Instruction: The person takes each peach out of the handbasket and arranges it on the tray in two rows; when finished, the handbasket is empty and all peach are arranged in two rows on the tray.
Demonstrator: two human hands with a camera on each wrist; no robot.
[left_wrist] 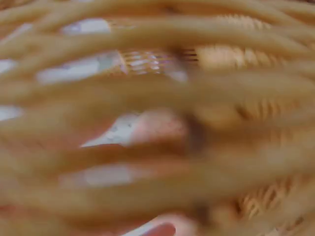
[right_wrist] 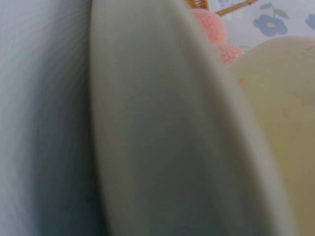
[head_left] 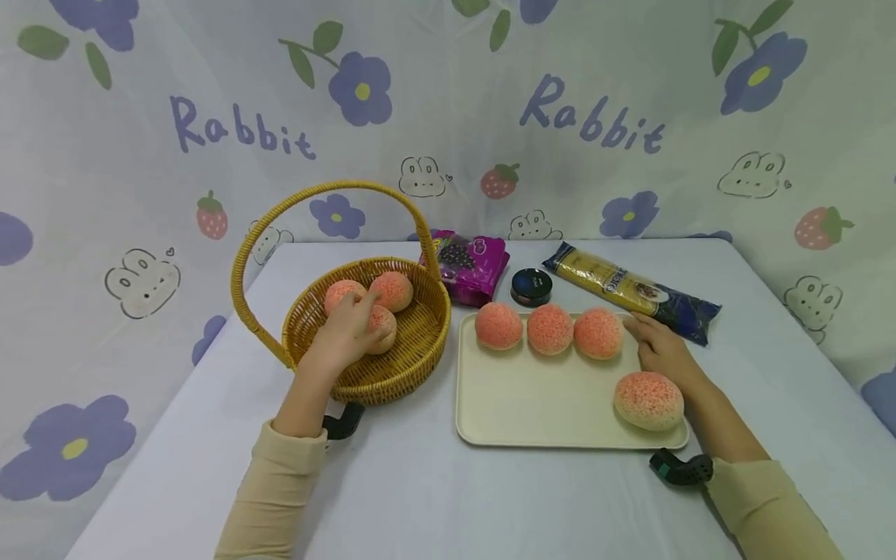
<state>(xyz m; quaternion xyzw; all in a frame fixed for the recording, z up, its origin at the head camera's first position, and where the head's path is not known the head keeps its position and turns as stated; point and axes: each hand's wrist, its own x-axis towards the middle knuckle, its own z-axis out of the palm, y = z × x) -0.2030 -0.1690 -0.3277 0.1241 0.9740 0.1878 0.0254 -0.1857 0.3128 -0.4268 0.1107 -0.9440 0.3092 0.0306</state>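
Note:
My left hand (head_left: 346, 330) reaches into a round wicker basket (head_left: 392, 385) and grips a pink-speckled peach (head_left: 381, 330), its fingers and thumb spread over it. Two more peaches lie behind it, one at the back (head_left: 392, 291) and one to the left (head_left: 343, 294). In the left wrist view, the blurred basket weave (left_wrist: 98, 98) covers most of the scene. My right hand (head_left: 665, 354) rests at the right edge of a cream tray (head_left: 532, 404), fingers extended along the rim. A large peach (head_left: 649, 400) sits in the tray's near right corner, close to that hand.
Three peaches line the tray's far side: left (head_left: 498, 326), middle (head_left: 551, 329) and right (head_left: 598, 333). Behind stand a purple grape-printed bag (head_left: 470, 264), a round dark tin (head_left: 531, 287) and a blue-and-gold packet (head_left: 630, 292). The basket's tall handle (head_left: 241, 288) arches up at the left.

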